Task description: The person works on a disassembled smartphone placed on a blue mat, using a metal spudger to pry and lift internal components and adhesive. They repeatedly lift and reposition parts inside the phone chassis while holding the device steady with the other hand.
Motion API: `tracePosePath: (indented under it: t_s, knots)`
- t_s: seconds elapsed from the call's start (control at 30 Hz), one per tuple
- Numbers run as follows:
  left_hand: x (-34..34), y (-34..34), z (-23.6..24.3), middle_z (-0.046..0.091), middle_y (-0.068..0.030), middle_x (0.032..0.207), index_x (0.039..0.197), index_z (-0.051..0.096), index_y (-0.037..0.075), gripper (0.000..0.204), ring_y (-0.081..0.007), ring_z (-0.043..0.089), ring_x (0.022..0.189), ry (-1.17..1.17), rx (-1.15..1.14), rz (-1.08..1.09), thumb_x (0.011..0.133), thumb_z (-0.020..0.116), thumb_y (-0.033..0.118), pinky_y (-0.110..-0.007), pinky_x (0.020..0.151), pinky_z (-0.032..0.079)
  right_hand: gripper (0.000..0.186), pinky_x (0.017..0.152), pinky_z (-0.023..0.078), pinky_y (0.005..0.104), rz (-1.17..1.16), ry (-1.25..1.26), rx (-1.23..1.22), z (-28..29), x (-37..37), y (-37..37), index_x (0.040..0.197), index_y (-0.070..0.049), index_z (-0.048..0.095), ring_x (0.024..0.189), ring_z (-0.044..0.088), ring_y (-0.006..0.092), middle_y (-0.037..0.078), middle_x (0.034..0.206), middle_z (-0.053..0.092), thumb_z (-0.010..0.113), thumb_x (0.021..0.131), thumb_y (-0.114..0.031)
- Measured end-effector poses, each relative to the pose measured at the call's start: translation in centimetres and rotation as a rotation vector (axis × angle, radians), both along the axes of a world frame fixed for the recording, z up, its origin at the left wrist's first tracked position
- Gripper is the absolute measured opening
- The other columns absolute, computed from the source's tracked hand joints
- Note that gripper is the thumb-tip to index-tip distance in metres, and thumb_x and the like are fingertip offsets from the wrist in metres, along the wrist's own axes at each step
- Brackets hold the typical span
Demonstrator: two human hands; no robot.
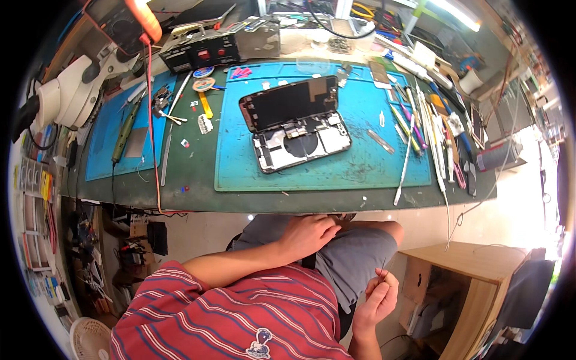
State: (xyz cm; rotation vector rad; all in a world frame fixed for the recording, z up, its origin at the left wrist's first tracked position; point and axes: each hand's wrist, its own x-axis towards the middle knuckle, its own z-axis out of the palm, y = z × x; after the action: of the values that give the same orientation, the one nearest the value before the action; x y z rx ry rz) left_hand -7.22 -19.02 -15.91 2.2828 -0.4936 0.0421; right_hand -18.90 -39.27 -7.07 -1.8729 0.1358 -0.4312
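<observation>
On the blue work mat [240,174] lies an opened smartphone [306,147], its back shell flat and showing the battery area and boards. Its dark screen [291,105] is tilted up along the far edge. My left hand [309,235] rests over my lap, below the bench edge, with curled fingers; whatever may be in them is hidden. To the lower right, beside my thigh, my right hand [377,297] pinches a thin dark tool [384,264] between thumb and fingers. Its kind is too small to make out. Neither hand touches the phone.
Tweezers, pens and screwdrivers [441,135] crowd the mat's right side. A green rotary tool [127,135] lies on a smaller left mat, crossed nearby by a red cable [150,120]. A microscope [66,96] and a black power unit [201,51] stand behind. A wooden cabinet [468,261] stands lower right.
</observation>
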Motion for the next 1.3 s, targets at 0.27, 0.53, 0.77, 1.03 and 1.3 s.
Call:
tracePosePath:
  t_s: [0.27,0.53,0.77,1.03,1.3]
  knots:
    - [-1.4,1.1,1.9,0.074,-0.0108,0.121,0.113,0.070,0.009,0.015,-0.0294,0.072,0.117,-0.116,0.050,-0.108,0.101,0.064,0.016,-0.047,0.085,0.057,0.034,0.061,0.049,0.0329,0.310,-0.080,-0.540,9.1,10.7,3.4,0.125,-0.001,0.080,0.073,0.066,0.0192,0.009,0.097,0.070,0.083,0.092,0.002]
    - [-0.6,9.8,12.1,0.073,-0.0038,0.101,0.124,0.075,0.004,0.030,-0.0208,0.072,0.091,-0.331,-0.093,-0.572,0.097,0.067,0.016,-0.033,0.076,0.056,0.033,0.061,0.050,0.0357,0.565,-0.212,-0.787,11.7,19.2,9.6,0.126,-0.003,0.080,0.070,0.063,0.0229,0.008,0.098,0.067,0.082,0.094,0.003]
    - [7.0,17.3,17.3,0.077,-0.0083,0.117,0.114,0.082,0.004,0.028,-0.0198,0.075,0.100,-0.662,0.192,-0.320,0.088,0.076,0.011,-0.032,0.081,0.057,0.028,0.060,0.051,0.0357,0.526,-0.192,-0.919,11.4,20.7,11.9,0.123,-0.004,0.082,0.070,0.066,0.0222,0.006,0.097,0.069,0.083,0.094,0.000]
    - [7.9,18.5,15.3,0.079,-0.0053,0.131,0.113,0.083,0.009,0.031,-0.0184,0.068,0.111,-0.685,0.320,-0.252,0.083,0.078,0.017,-0.033,0.089,0.052,0.028,0.058,0.050,0.0366,0.458,-0.129,-1.036,11.8,20.2,13.2,0.122,-0.004,0.082,0.070,0.066,0.0215,0.005,0.097,0.068,0.083,0.094,-0.002]
    - [7.8,18.4,15.1,0.079,-0.0046,0.131,0.113,0.083,0.009,0.032,-0.0179,0.067,0.110,-0.678,0.305,-0.241,0.082,0.077,0.016,-0.032,0.089,0.051,0.027,0.057,0.050,0.0365,0.440,-0.117,-1.093,12.0,20.0,13.9,0.121,-0.004,0.082,0.071,0.067,0.0218,0.005,0.095,0.067,0.083,0.093,-0.002]
